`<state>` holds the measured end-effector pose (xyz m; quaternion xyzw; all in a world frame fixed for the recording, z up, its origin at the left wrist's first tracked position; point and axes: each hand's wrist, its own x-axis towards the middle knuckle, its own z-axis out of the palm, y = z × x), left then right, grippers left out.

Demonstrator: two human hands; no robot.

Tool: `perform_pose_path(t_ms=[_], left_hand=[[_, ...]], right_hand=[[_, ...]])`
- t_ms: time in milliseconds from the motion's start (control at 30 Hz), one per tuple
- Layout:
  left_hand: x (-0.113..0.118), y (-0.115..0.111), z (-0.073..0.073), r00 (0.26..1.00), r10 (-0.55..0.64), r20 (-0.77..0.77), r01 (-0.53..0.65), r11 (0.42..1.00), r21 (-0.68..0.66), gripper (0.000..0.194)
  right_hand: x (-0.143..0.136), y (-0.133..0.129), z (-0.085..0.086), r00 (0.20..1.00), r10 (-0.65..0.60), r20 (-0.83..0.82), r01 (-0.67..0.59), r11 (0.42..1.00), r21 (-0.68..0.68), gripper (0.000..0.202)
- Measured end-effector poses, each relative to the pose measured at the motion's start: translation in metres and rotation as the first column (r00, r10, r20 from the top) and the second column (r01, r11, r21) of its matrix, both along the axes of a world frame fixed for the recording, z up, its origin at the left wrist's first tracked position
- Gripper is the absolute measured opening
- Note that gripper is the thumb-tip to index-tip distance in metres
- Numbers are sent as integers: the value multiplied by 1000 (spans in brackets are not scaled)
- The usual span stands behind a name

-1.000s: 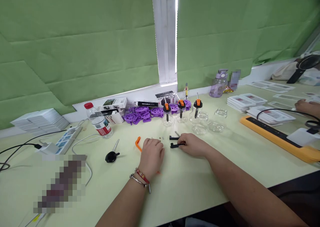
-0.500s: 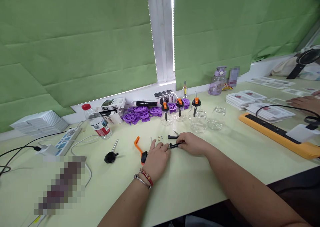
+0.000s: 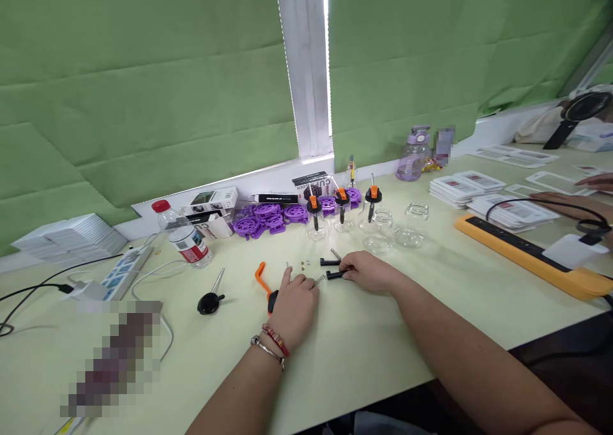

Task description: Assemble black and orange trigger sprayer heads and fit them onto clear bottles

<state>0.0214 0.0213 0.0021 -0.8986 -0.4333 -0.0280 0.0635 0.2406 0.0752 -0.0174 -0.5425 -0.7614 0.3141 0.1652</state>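
My left hand [image 3: 297,301] is palm down, its fingers curled over the table, with a small coil spring [image 3: 320,280] sticking out from its fingertips. To its right, my right hand [image 3: 370,272] pinches one end of a slim black plastic part [image 3: 334,274], whose free end points at the spring, a small gap apart. Just behind lie a second black part [image 3: 328,262] and another spring [image 3: 336,253]. Tiny metal bits [image 3: 302,266] rest beyond my left fingers. An orange crank-shaped piece [image 3: 261,278] with a black block is partly hidden by my left hand.
A black round piece with a metal rod [image 3: 209,303] lies left. Behind stand glass jars [image 3: 378,234], some with black and orange tops, and purple plastic parts [image 3: 248,226]. A red-capped bottle [image 3: 191,246] and a yellow power strip [image 3: 531,259] flank them. Another person's hand [image 3: 569,204] is far right.
The spring and the black part, close together before, are now apart, with more of the spring showing. Both hands stay nearly in place. The other person's hands have moved further into view.
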Motion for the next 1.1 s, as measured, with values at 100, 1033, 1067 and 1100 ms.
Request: perform_pose_path(t_ms=[100,1033,1067,1100], left_hand=[[-1,0,0,1000,10,-7,-10,1000,4,27],[-13,3,-9,994,22,106,-18,999,-40,26],[-13,3,-9,993,30,114,-27,999,-30,26],[-13,3,-8,991,41,124,-39,999,-17,25]], right_hand=[[-1,-1,1,1000,-13,0,13,1000,-1,14],[-64,-12,-10,912,270,309,-390,804,449,19],[-63,-11,-10,916,266,300,-380,814,439,19],[-62,-10,-10,923,262,282,-365,829,424,17]])
